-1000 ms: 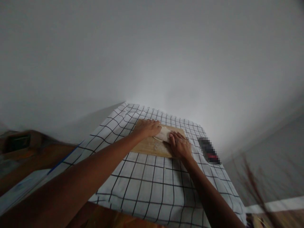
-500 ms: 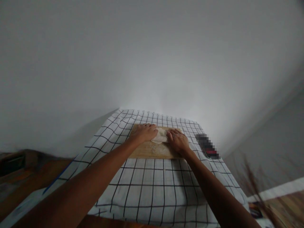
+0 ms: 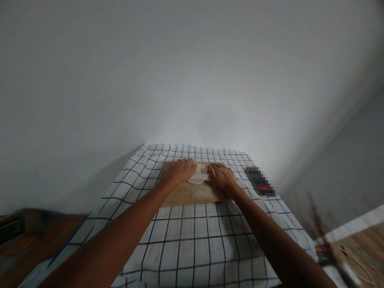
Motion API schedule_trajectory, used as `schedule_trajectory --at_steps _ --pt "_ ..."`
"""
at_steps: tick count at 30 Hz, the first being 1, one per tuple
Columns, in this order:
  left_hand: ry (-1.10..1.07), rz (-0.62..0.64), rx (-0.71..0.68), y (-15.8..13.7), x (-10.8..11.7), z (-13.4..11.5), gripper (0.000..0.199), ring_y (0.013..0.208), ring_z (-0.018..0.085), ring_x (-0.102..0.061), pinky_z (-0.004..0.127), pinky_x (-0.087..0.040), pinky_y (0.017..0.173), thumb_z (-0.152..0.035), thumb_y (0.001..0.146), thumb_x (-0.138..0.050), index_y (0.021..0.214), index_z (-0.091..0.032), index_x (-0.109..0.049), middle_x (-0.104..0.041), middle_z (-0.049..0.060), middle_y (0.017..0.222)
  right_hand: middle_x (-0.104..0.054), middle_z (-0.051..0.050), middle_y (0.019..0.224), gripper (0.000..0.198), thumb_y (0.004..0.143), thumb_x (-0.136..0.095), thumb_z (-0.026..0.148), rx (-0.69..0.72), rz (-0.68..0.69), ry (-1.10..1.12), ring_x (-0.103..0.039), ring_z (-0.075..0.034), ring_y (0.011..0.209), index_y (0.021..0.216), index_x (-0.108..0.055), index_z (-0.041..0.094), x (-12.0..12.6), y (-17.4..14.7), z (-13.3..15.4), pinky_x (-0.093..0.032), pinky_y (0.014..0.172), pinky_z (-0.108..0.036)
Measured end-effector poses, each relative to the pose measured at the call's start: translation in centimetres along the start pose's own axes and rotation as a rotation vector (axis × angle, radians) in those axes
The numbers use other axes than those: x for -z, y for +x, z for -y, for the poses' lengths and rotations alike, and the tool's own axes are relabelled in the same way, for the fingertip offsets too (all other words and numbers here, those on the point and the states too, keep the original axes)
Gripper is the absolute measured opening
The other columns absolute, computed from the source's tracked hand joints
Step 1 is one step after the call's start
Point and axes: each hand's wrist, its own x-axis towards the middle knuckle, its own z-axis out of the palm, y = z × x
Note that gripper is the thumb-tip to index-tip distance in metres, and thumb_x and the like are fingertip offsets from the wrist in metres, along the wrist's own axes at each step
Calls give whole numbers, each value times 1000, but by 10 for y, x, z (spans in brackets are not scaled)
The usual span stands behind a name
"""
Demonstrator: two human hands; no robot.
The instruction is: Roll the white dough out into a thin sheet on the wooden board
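Note:
A flat piece of pale dough (image 3: 201, 169) lies on a wooden board (image 3: 192, 196), its near edge curving out toward me. Across the dough runs a pale bar that looks like a rolling pin (image 3: 200, 177), seen only in the gap between my hands. My left hand (image 3: 182, 170) is curved over its left part, fingers pointing away from me. Over its right part lies my right hand (image 3: 221, 174), with the thumb side toward the dough. My palms and fingers hide both ends of the pin.
The board rests on a table with a white, black-checked cloth (image 3: 186, 240). To the right of the board lies a dark, pixelated flat object (image 3: 260, 182). A plain wall (image 3: 192, 80) rises behind the table. Brownish things (image 3: 39, 232) stand low at the left.
The view has shifted slightly, so the board sits a little lower. Both hands remain over the dough, and the pin between them shows more clearly near the dough's near edge.

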Motion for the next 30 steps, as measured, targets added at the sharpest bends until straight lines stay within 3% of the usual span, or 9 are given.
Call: schedule_trajectory --at_steps 5,14,22,30 --pt "-29 2 -14 -5 1 -2 44 118 31 -57 48 -40 100 -42 97 -37 134 -24 -54 -64 12 130 -59 -3 140 46 108 -21 38 19 -65 5 -49 -21 131 124 -62 26 -6 -19 4 -36 109 -39" --pt "-57 -1 80 3 8 -7 42 115 30 -60 47 -42 97 -38 96 -34 128 -24 -58 -68 11 124 -63 -8 134 47 106 -23 36 -85 40 -5 -55 -23 124 119 -66 22 2 16 -2 -41 103 -39" --pt "-29 -88 26 -10 4 -7 41 112 29 -61 46 -42 96 -39 96 -36 128 -25 -58 -69 10 121 -64 -5 131 42 107 -24 38 6 -61 -12 -53 -21 124 116 -64 26 -5 -15 6 -39 103 -38" --pt "-29 -36 103 6 11 -9 39 112 30 -61 46 -44 94 -38 97 -32 115 -23 -63 -69 11 118 -66 -8 122 41 106 -25 35 -72 28 -15 -58 -22 114 112 -63 22 -2 24 -9 -42 97 -37"
